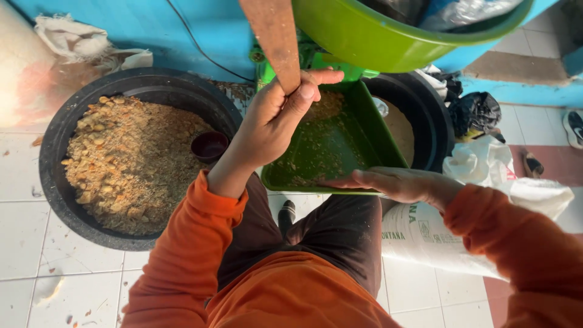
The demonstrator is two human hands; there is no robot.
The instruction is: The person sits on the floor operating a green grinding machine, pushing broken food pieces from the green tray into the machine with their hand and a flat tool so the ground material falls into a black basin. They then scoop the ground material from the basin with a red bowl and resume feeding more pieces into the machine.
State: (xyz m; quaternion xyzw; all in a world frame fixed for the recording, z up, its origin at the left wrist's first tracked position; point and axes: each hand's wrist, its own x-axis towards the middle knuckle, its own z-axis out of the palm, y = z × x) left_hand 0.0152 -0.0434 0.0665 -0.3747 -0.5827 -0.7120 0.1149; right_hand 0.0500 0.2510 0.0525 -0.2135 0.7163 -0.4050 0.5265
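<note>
The left hand (273, 118) is reaching up over the tray and pinching the lower end of a flat, reddish-brown wooden stick (273, 36) between the thumb and the curled fingers, so the stick is standing nearly upright above the tray's far end. The right hand (395, 182) is lying flat with fingers pressed together and stretched out along the near rim of the shallow, rectangular green plastic tray (370, 130), touching that rim and gripping nothing. The tray is holding a thin scatter of brownish ground meal, piled thicker at its far end below the stick. To the left, a wide round black tub (54, 176) is sitting on the white tiled floor (36, 243), filled with coarse tan crumbled feed, and a small dark round bowl (209, 146) is resting in it near the right edge. A large lime-green plastic basin (364, 42) is hanging over the top of the view, and a white printed sack (425, 240) is lying just beside the right forearm
</note>
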